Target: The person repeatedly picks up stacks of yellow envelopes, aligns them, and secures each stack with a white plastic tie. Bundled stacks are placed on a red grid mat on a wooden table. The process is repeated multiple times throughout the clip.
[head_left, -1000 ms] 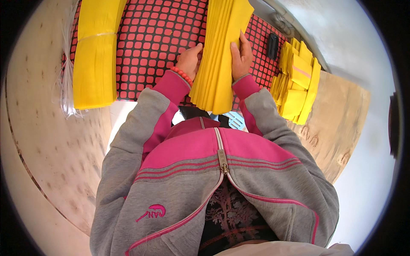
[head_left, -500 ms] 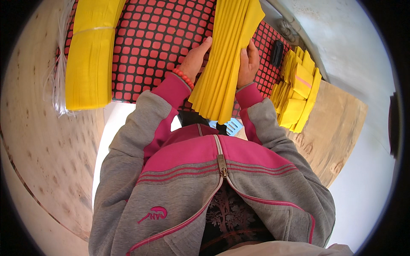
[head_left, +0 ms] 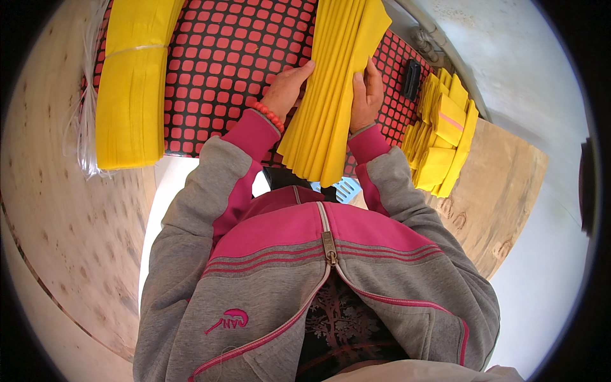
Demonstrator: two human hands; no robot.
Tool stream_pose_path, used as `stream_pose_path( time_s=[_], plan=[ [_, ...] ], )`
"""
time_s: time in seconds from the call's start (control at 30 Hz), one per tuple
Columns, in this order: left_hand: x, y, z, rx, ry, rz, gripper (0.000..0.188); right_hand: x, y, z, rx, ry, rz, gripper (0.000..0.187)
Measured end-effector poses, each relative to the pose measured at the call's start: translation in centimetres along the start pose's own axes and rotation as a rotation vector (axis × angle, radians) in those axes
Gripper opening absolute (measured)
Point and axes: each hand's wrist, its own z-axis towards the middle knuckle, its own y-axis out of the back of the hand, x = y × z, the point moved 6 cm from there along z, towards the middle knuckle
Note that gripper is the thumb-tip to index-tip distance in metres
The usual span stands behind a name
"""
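Note:
Between my hands is a long yellow pleated cloth-like bundle, its folds running lengthwise and its near end fanned over the table edge. My left hand, with a red bead bracelet at the wrist, holds its left side with the thumb along the folds. On the right side, my right hand grips the bundle's edge, thumb raised beside the bent fingers. The fingertips under the bundle are partly hidden. To the left lies a thick yellow stack bound by a thin pale band.
The table has a red-and-black checked cover. Clear plastic strands hang at its left edge. Folded yellow bundles are piled at the right on a wooden board, near a small black object. A light-blue slatted thing shows below.
Both hands and the pleated bundle have shifted very slightly left and nearer in the picture. The grip looks the same.

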Motion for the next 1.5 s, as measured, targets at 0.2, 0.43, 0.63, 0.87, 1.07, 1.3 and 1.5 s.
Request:
stream_pose_path(
  time_s=[0.2, 0.43, 0.63, 0.87, 1.07, 1.3, 1.5],
  plan=[
    [0.5, 0.1, 1.2, 0.033, -0.138, -0.117, 0.04, 0.0, -0.1, 0.0, 0.007, 0.008, 0.001, 0.05],
    [0.2, 0.5, 1.3, 0.011, -0.284, 0.033, 0.033, -0.1, -0.3, 0.0, 0.004, -0.008, 0.013, 0.051],
    [0.6, 0.0, 1.4, 0.056, -0.297, -0.009, 0.032, -0.1, 0.1, 0.1, -0.006, -0.009, -0.004, 0.05],
    [0.4, -0.1, 0.9, 0.012, -0.307, -0.079, 0.037, -0.2, -0.1, 0.1, 0.008, -0.011, 0.026, 0.049],
    [0.0, -0.3, 0.9, 0.061, -0.281, -0.012, 0.039, 0.0, -0.2, 0.1, 0.004, -0.017, 0.017, 0.05],
    [0.6, -0.1, 1.5, 0.081, -0.291, -0.021, 0.037, 0.2, -0.3, 0.0, -0.005, -0.028, 0.028, 0.051],
    [0.2, -0.2, 1.1, 0.063, -0.29, -0.018, 0.038, 0.2, -0.2, 0.1, 0.012, -0.002, 0.003, 0.051]
  ],
)
